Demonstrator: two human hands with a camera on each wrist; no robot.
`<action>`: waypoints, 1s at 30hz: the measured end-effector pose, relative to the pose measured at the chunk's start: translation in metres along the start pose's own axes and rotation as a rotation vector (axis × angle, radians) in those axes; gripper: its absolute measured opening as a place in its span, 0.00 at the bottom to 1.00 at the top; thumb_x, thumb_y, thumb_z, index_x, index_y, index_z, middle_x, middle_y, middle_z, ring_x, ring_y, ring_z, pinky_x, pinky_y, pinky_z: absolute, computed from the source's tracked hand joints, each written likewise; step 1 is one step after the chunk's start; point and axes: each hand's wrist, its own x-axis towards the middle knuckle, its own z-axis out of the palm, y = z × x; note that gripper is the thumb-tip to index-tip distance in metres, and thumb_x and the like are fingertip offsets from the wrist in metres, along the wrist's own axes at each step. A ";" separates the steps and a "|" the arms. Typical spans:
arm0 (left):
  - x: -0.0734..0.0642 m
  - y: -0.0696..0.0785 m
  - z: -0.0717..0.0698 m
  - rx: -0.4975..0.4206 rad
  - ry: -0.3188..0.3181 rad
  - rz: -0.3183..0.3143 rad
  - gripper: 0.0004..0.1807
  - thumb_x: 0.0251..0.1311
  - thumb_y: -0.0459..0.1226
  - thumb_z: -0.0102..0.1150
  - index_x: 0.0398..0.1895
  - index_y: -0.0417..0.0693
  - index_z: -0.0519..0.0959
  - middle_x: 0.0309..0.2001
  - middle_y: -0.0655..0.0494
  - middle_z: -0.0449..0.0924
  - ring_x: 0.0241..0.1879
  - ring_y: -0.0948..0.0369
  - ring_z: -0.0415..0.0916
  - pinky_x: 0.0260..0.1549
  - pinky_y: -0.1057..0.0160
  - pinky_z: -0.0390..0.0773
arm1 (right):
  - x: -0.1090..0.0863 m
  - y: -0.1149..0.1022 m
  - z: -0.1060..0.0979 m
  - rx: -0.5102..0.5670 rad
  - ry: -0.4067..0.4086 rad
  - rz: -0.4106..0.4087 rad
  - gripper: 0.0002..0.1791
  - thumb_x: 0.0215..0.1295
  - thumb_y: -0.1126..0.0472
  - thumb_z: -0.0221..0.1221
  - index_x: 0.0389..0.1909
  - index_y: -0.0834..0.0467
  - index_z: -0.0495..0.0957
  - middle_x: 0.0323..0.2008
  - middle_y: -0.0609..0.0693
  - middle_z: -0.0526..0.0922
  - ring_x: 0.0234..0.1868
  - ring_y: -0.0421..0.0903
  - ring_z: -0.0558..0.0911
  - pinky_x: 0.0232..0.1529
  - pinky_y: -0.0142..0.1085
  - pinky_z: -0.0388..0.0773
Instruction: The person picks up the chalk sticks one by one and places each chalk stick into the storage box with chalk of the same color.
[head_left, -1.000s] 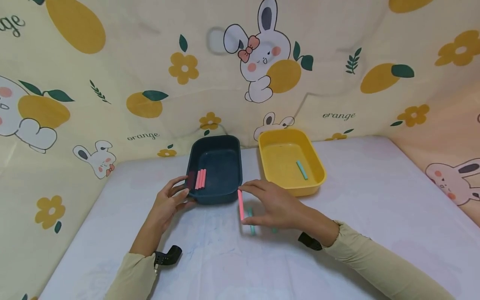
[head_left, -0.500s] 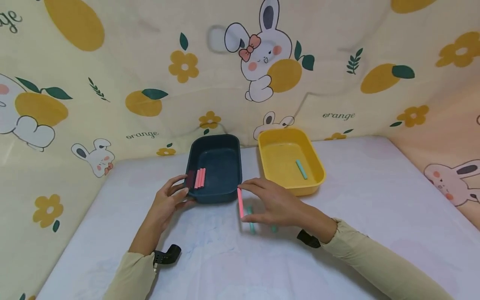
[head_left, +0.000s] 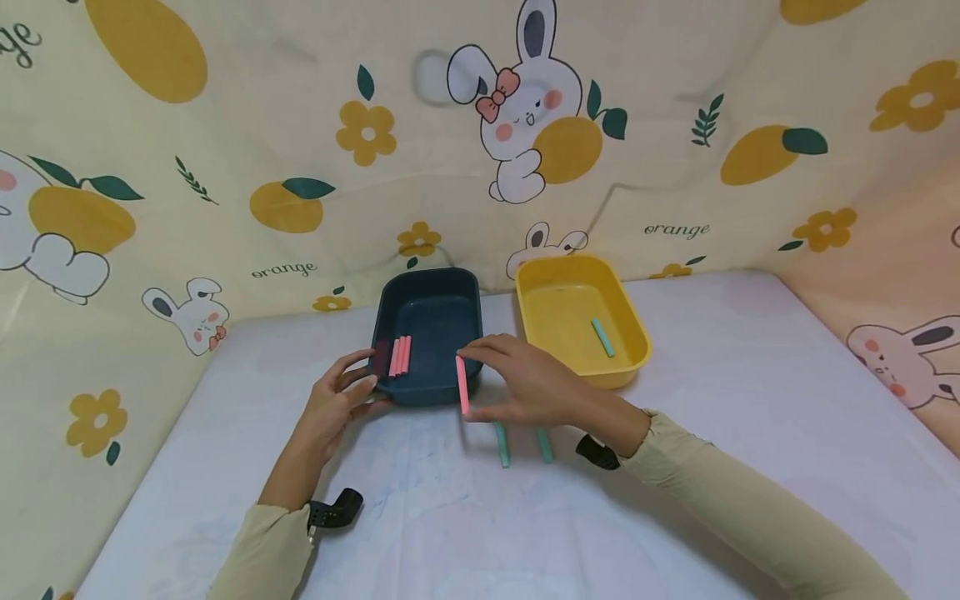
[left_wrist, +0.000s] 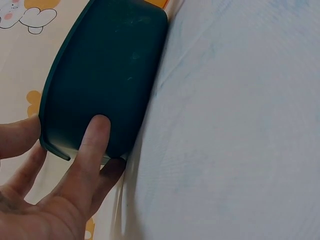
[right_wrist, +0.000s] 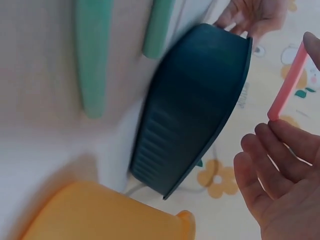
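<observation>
A pink chalk stick [head_left: 462, 386] is pinched end to end between the thumb and a fingertip of my right hand [head_left: 528, 385], above the front right corner of the dark blue plastic tray [head_left: 438, 393]. In the right wrist view this chalk [right_wrist: 289, 85] is held apart from the tray. My left hand [head_left: 333, 408] holds the tray's front left corner, the thumb [left_wrist: 97, 132] against its outer wall and other fingers around the corner. Several pink chalk sticks [head_left: 401, 357] lie side by side in that tray, at its left.
To the right stands a yellow tray [head_left: 639, 367] with a green chalk stick [head_left: 603, 337] inside. Two green chalk sticks, one left [head_left: 502, 446] and one right [head_left: 544, 446], lie on the white cloth under my right hand. A patterned cloth [head_left: 420, 183] hangs behind both trays.
My right hand has moved left and slightly away from me with the pink chalk, bringing it over the dark tray's front edge. More of the two green chalks shows. My left hand keeps its place.
</observation>
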 end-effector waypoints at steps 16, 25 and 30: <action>0.001 -0.002 -0.001 0.030 0.015 0.002 0.30 0.73 0.35 0.51 0.76 0.59 0.59 0.74 0.45 0.61 0.50 0.54 0.78 0.55 0.58 0.82 | 0.057 0.000 -0.003 0.030 -0.087 0.041 0.47 0.55 0.29 0.64 0.73 0.44 0.65 0.70 0.46 0.68 0.69 0.47 0.68 0.69 0.47 0.72; -0.001 0.002 0.001 0.028 0.006 0.015 0.30 0.73 0.36 0.51 0.76 0.58 0.58 0.74 0.44 0.60 0.52 0.55 0.78 0.57 0.58 0.81 | 0.083 0.004 0.001 0.035 -0.145 0.059 0.46 0.57 0.30 0.63 0.73 0.45 0.64 0.71 0.47 0.67 0.70 0.48 0.67 0.70 0.49 0.70; 0.000 -0.001 0.000 0.030 0.000 0.018 0.30 0.74 0.36 0.51 0.76 0.57 0.58 0.74 0.43 0.60 0.50 0.57 0.78 0.55 0.60 0.82 | 0.097 0.007 0.011 0.014 -0.160 0.060 0.45 0.58 0.30 0.62 0.72 0.47 0.66 0.70 0.48 0.69 0.69 0.47 0.69 0.70 0.47 0.70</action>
